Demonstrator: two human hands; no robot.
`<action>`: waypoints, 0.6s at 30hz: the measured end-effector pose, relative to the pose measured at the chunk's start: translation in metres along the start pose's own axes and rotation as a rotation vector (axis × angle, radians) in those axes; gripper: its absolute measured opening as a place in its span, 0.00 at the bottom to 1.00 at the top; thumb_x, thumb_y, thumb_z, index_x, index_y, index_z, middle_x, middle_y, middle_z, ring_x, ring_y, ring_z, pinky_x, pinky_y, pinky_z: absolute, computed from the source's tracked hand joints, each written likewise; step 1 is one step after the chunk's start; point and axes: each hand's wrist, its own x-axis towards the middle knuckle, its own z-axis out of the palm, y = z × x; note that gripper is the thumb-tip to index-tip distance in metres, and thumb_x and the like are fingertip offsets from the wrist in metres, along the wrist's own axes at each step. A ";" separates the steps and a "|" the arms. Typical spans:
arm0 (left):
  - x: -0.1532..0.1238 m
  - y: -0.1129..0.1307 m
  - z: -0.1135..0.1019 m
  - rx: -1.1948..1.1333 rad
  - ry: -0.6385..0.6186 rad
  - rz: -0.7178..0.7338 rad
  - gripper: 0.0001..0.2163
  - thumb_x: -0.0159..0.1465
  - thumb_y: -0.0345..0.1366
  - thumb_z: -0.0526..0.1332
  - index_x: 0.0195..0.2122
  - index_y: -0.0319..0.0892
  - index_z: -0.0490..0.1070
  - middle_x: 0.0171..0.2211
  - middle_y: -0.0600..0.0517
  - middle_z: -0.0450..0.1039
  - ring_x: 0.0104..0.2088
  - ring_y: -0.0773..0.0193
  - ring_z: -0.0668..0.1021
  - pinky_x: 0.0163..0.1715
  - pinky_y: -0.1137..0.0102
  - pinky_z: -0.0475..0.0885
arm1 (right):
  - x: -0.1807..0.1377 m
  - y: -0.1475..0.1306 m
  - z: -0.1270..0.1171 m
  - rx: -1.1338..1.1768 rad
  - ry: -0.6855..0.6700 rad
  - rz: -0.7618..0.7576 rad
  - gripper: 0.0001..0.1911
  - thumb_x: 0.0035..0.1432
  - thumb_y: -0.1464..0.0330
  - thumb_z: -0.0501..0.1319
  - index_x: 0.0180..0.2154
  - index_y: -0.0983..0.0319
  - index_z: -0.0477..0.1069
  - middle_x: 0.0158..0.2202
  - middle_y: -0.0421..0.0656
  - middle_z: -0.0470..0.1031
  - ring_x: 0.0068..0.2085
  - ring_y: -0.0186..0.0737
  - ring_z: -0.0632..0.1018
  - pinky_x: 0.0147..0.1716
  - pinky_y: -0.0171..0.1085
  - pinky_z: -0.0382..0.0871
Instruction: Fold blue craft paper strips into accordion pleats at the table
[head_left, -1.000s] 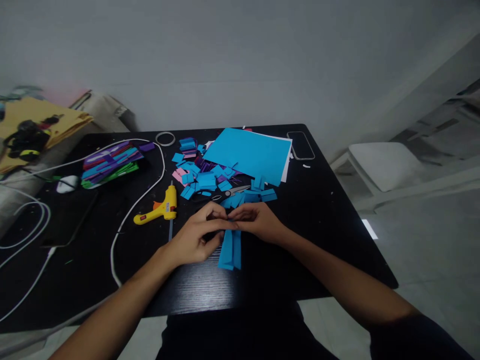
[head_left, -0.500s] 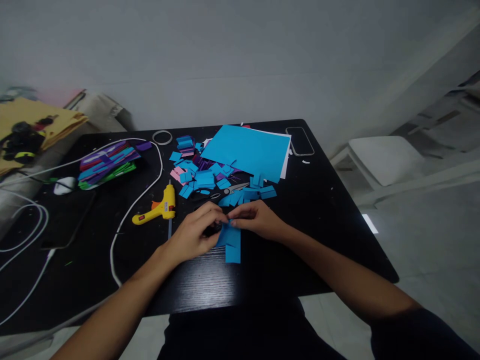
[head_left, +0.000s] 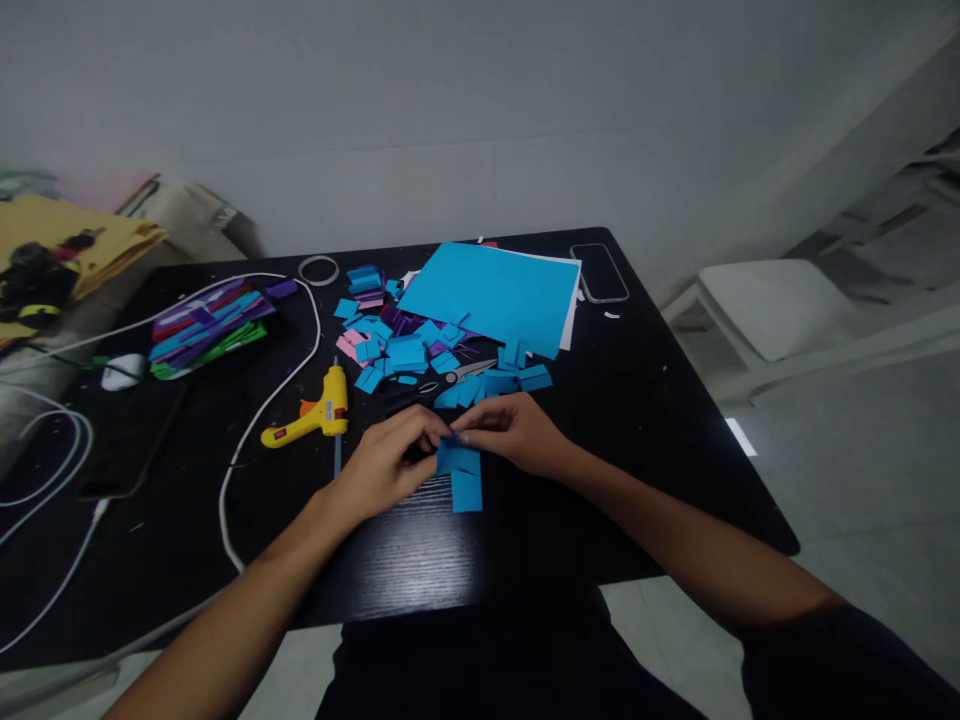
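Note:
Both hands meet over the middle of a black table (head_left: 645, 440). My left hand (head_left: 386, 462) and my right hand (head_left: 508, 432) pinch the top of a folded blue paper strip (head_left: 462, 476), whose lower end lies on the table toward me. Fingers of both hands are closed on it. Just beyond the hands lie black-handled scissors (head_left: 442, 382) and a heap of small folded blue paper pieces (head_left: 409, 352), with a few pink and purple ones.
A yellow glue gun (head_left: 311, 415) lies left of the hands, its white cable (head_left: 262, 410) looping across the table. Blue paper sheets (head_left: 495, 292), a phone (head_left: 598, 271), a tape ring (head_left: 318, 269) and a stack of coloured strips (head_left: 206, 322) sit farther back. A white chair (head_left: 765, 305) stands right.
The blue strip between my hands has become shorter, its lower end drawn up toward my fingers as it is folded. Both hands stayed in place.

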 end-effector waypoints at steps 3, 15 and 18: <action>0.000 0.001 0.001 0.009 0.030 0.013 0.09 0.67 0.28 0.64 0.48 0.41 0.72 0.38 0.49 0.75 0.34 0.67 0.77 0.36 0.73 0.76 | -0.001 0.001 0.003 0.005 0.059 -0.025 0.10 0.51 0.66 0.74 0.37 0.60 0.82 0.34 0.42 0.84 0.37 0.39 0.84 0.44 0.41 0.78; 0.002 0.005 0.001 0.062 0.084 0.060 0.13 0.68 0.26 0.64 0.52 0.42 0.75 0.42 0.46 0.79 0.40 0.64 0.81 0.39 0.71 0.78 | -0.004 -0.004 0.005 -0.015 0.113 -0.095 0.11 0.53 0.65 0.74 0.39 0.59 0.80 0.34 0.41 0.83 0.38 0.40 0.84 0.44 0.42 0.80; 0.003 0.005 0.001 0.053 0.098 0.041 0.12 0.67 0.27 0.65 0.52 0.42 0.76 0.40 0.47 0.80 0.37 0.65 0.81 0.37 0.72 0.78 | -0.004 -0.004 0.006 -0.011 0.118 -0.096 0.10 0.53 0.64 0.74 0.38 0.60 0.80 0.35 0.42 0.83 0.38 0.40 0.84 0.44 0.42 0.80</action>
